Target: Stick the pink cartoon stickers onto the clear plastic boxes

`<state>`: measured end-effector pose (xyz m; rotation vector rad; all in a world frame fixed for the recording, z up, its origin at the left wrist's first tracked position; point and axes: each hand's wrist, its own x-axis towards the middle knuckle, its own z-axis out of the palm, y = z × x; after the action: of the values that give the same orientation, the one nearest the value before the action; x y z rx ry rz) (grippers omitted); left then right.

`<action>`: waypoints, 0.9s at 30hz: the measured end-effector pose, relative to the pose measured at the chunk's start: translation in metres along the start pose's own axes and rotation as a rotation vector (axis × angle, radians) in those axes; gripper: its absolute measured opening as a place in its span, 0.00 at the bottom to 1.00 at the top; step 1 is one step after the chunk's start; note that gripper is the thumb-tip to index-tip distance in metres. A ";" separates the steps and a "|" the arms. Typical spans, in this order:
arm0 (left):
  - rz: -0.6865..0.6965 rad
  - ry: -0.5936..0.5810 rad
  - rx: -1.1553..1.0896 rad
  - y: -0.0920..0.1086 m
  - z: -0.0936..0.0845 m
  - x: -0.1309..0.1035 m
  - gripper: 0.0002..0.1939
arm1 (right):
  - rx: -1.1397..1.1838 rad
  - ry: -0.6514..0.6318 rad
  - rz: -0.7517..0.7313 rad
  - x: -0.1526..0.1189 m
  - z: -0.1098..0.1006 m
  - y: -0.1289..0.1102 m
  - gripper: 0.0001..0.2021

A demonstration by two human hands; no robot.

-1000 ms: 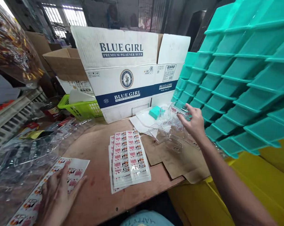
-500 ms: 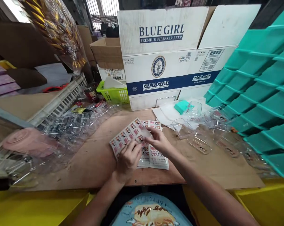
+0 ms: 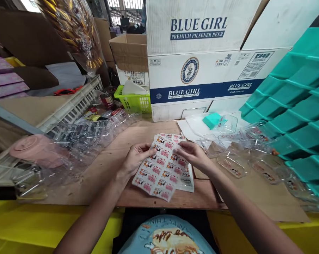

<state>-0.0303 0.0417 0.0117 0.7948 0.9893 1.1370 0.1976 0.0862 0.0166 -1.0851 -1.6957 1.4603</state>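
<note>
A sticker sheet (image 3: 159, 169) with rows of small cartoon figures and pink lettering is held up, tilted, over the middle of the wooden table. My left hand (image 3: 138, 158) pinches its upper left edge between thumb and fingers. At the upper right edge, my right hand (image 3: 192, 153) grips the same sheet with thumb and fingertips. Beneath and to the right lies a stack of similar sheets (image 3: 187, 183), partly covered by the held one.
Clear plastic cases (image 3: 232, 165) with printed stickers lie at right beside stacked teal trays (image 3: 302, 116). A white beer carton (image 3: 212, 74) and a green basket (image 3: 135, 102) stand behind. Clear packaging (image 3: 90, 135) and a pink roll (image 3: 39, 150) are at left.
My left hand has moved from the sheet's middle to its upper left edge. The sheet has turned more upright and come nearer to me. The view has shifted slightly.
</note>
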 end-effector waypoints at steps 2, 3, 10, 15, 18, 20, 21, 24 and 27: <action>0.017 -0.024 0.041 -0.003 0.003 0.002 0.13 | -0.157 0.044 -0.131 0.006 0.001 -0.003 0.14; 0.026 -0.031 0.054 -0.004 0.005 0.004 0.12 | -0.188 0.022 -0.170 0.009 0.001 -0.005 0.12; 0.100 0.098 0.000 -0.014 0.009 0.013 0.11 | -0.498 0.343 -0.572 0.017 0.021 -0.004 0.05; 0.275 0.012 0.114 -0.025 0.004 0.016 0.06 | -0.626 0.287 -0.741 0.015 0.034 0.004 0.07; 0.376 -0.038 0.186 -0.027 0.002 0.017 0.03 | -0.586 0.283 -0.725 0.018 0.037 0.009 0.07; 0.409 -0.051 0.223 -0.027 0.002 0.017 0.03 | -0.526 0.280 -0.691 0.020 0.038 0.011 0.06; 0.421 -0.054 0.236 -0.028 0.002 0.017 0.04 | -0.480 0.286 -0.665 0.022 0.038 0.011 0.06; 0.407 -0.063 0.240 -0.032 0.003 0.017 0.04 | -0.288 0.322 -0.526 0.026 0.039 0.014 0.09; 0.330 -0.002 0.170 -0.037 0.005 0.016 0.04 | -0.122 0.328 -0.368 0.028 0.037 0.016 0.11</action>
<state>-0.0110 0.0481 -0.0237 1.1260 0.9845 1.3443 0.1555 0.0951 -0.0072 -0.9507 -1.6545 0.9066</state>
